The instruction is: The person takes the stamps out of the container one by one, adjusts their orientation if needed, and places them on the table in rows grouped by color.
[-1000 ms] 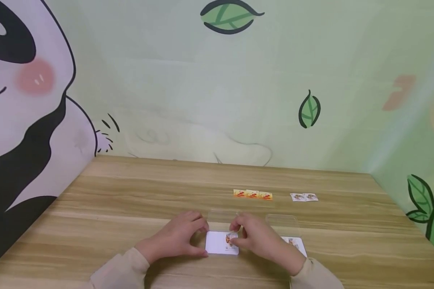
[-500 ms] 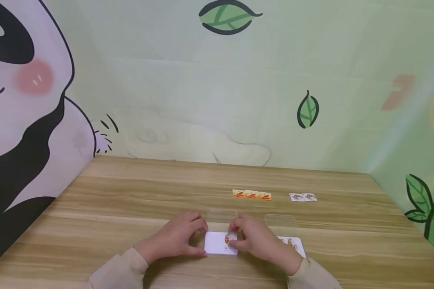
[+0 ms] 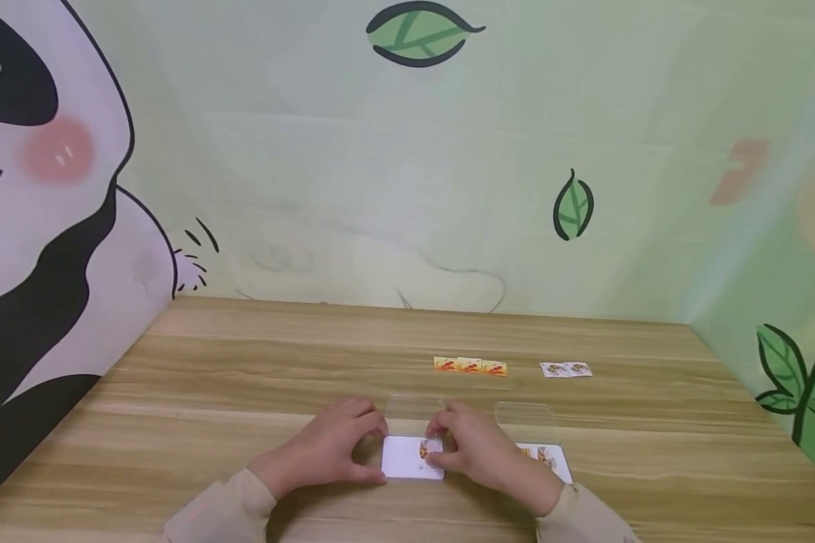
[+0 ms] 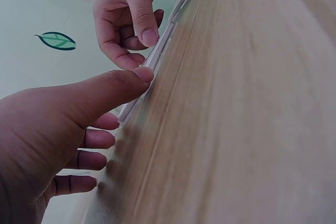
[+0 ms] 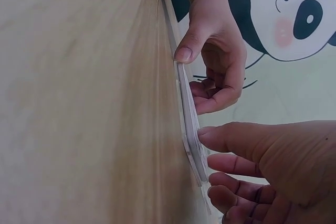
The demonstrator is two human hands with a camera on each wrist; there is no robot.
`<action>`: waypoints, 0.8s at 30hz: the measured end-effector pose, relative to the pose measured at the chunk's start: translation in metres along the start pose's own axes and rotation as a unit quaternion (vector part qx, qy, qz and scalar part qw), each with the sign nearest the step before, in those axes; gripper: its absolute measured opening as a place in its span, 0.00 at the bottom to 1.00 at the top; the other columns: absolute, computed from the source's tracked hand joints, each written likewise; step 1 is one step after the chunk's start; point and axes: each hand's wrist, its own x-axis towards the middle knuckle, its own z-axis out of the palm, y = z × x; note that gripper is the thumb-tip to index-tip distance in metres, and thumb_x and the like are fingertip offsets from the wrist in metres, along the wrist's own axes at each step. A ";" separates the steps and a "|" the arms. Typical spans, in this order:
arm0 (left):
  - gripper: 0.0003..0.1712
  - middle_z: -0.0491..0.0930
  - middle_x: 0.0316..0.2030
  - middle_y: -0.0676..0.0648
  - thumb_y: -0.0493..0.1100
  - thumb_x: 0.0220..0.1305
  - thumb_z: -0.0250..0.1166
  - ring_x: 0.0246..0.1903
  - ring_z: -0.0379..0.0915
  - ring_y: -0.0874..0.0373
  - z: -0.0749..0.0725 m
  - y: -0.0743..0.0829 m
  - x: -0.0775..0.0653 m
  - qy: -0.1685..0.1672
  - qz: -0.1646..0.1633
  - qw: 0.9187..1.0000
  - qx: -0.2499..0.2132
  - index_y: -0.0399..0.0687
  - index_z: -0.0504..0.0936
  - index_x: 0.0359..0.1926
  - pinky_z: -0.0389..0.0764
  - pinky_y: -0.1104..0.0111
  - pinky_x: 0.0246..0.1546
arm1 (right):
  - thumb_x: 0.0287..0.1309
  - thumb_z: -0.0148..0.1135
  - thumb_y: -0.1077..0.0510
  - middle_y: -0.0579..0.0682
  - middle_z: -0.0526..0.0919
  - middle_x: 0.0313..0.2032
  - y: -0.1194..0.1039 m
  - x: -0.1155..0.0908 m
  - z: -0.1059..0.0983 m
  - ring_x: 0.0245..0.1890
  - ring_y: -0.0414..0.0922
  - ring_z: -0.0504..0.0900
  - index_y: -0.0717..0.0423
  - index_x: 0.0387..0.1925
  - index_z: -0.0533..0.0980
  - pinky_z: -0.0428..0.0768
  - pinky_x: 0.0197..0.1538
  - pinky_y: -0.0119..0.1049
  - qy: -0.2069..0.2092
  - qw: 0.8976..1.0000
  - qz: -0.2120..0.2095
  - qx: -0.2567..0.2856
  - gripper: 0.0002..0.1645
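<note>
A flat white case (image 3: pixel 401 457) with a raised clear lid (image 3: pixel 414 408) lies on the wooden table. At its right end is a small picture card (image 3: pixel 424 451), partly covered by the right thumb. My left hand (image 3: pixel 329 443) holds the left end of the case, thumb at the near corner and index finger at the far one. My right hand (image 3: pixel 478 445) pinches the picture card between thumb and index finger, over the right end. Both wrist views show the case edge-on as a thin slab, with the left thumb (image 4: pixel 126 83) on its edge and the right thumb (image 5: pixel 218 136) against its top.
To the right, partly behind the right forearm, is a second white case (image 3: pixel 557 461) bearing picture cards, its clear lid (image 3: pixel 525 413) raised. Farther back lie a row of yellow-and-red cards (image 3: pixel 470 366) and two white picture cards (image 3: pixel 566 369). A printed wall backs the table (image 3: pixel 278 339).
The whole head view has drifted slightly left. Both hands keep their places on the case, and the cards stay where they were.
</note>
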 end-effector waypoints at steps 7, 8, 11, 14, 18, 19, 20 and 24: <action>0.26 0.73 0.38 0.59 0.63 0.44 0.74 0.40 0.66 0.66 -0.001 0.001 0.000 0.000 -0.003 1.000 0.001 0.57 0.78 0.41 0.74 0.65 0.45 | 0.47 0.73 0.55 0.43 0.73 0.31 0.000 0.000 0.000 0.29 0.36 0.69 0.54 0.36 0.79 0.72 0.35 0.30 0.000 1.000 0.007 -0.008 0.14; 0.26 0.73 0.38 0.59 0.63 0.44 0.74 0.40 0.66 0.66 -0.001 0.001 0.000 0.000 -0.002 1.000 0.001 0.57 0.78 0.41 0.74 0.65 0.45 | 0.47 0.73 0.55 0.43 0.73 0.31 0.000 0.000 0.000 0.29 0.36 0.69 0.54 0.36 0.79 0.72 0.34 0.30 0.000 1.000 0.009 -0.008 0.14; 0.26 0.73 0.38 0.59 0.62 0.44 0.74 0.39 0.65 0.66 -0.001 0.000 0.001 0.000 -0.002 1.000 0.001 0.57 0.78 0.41 0.73 0.66 0.44 | 0.47 0.73 0.55 0.43 0.73 0.31 0.000 0.000 0.001 0.28 0.36 0.68 0.53 0.35 0.79 0.71 0.34 0.30 0.000 1.000 0.011 -0.009 0.13; 0.26 0.72 0.38 0.59 0.62 0.44 0.74 0.39 0.65 0.66 -0.001 0.000 0.000 0.000 -0.002 1.000 0.000 0.57 0.78 0.41 0.73 0.67 0.43 | 0.47 0.73 0.55 0.43 0.73 0.31 0.000 0.001 0.001 0.28 0.35 0.68 0.53 0.35 0.79 0.71 0.34 0.30 0.000 1.000 0.010 -0.012 0.13; 0.26 0.72 0.38 0.59 0.62 0.44 0.74 0.39 0.65 0.66 -0.002 0.000 0.000 -0.001 -0.003 1.000 -0.001 0.56 0.78 0.41 0.73 0.67 0.43 | 0.47 0.73 0.55 0.43 0.73 0.31 0.000 0.001 0.001 0.28 0.35 0.68 0.53 0.34 0.79 0.71 0.35 0.30 -0.001 1.000 0.009 -0.011 0.13; 0.26 0.72 0.38 0.59 0.62 0.44 0.74 0.39 0.65 0.66 -0.002 0.001 -0.001 -0.001 -0.003 1.000 -0.001 0.56 0.78 0.41 0.72 0.67 0.43 | 0.47 0.73 0.55 0.43 0.73 0.31 0.000 0.001 0.001 0.28 0.35 0.68 0.52 0.34 0.79 0.71 0.35 0.30 -0.001 1.000 0.009 -0.011 0.13; 0.26 0.72 0.38 0.59 0.62 0.44 0.74 0.39 0.65 0.66 -0.002 0.001 -0.001 -0.001 -0.003 1.000 0.000 0.56 0.78 0.41 0.72 0.67 0.43 | 0.47 0.73 0.55 0.43 0.73 0.31 -0.001 0.001 0.002 0.28 0.35 0.68 0.52 0.34 0.78 0.71 0.35 0.30 -0.001 1.000 0.010 -0.010 0.13; 0.26 0.72 0.37 0.59 0.62 0.44 0.74 0.39 0.64 0.66 -0.002 0.001 -0.001 -0.001 -0.004 1.000 0.000 0.56 0.78 0.41 0.72 0.67 0.43 | 0.48 0.73 0.54 0.43 0.72 0.31 -0.001 0.001 0.002 0.28 0.35 0.67 0.52 0.34 0.78 0.71 0.35 0.30 -0.003 1.000 0.015 -0.008 0.13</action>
